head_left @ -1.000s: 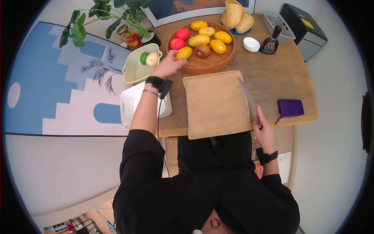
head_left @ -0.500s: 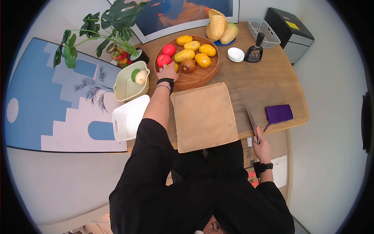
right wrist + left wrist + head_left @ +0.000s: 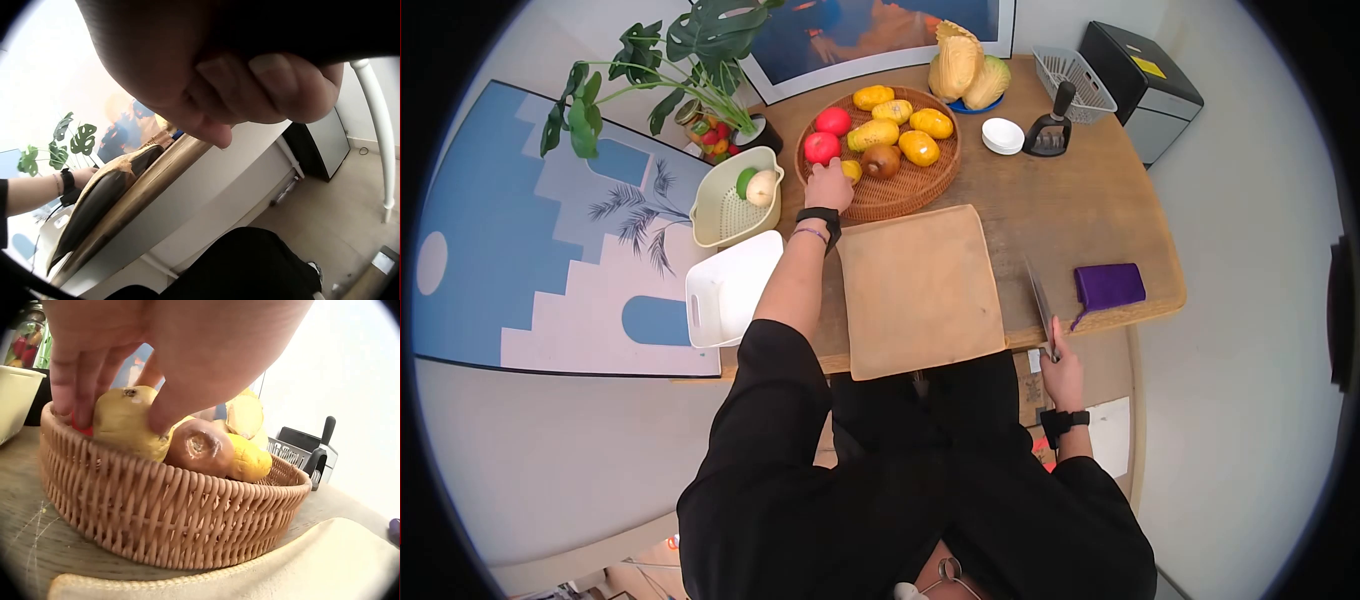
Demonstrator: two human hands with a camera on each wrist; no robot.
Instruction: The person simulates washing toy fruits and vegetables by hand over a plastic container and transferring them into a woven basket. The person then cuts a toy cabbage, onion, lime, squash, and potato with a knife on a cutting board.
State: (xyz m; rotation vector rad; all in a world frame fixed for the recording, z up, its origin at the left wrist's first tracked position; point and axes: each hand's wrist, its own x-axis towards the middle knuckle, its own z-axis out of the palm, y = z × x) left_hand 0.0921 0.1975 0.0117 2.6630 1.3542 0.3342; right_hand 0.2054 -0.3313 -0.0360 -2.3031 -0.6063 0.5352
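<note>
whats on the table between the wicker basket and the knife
The tan cutting board lies between the wicker basket and the knife, with bare tabletop around it; the head view shows this.

A wooden table (image 3: 1090, 215) with rounded corners stands against a pale wall. On the wall behind it leans a framed picture (image 3: 870, 35) in blue and orange colours. At the left side there is a big panel (image 3: 530, 250) painted in blue, white and light pink, with palm leaves on it. The floor (image 3: 1250, 330) is light grey. The light is bright and even.
</note>
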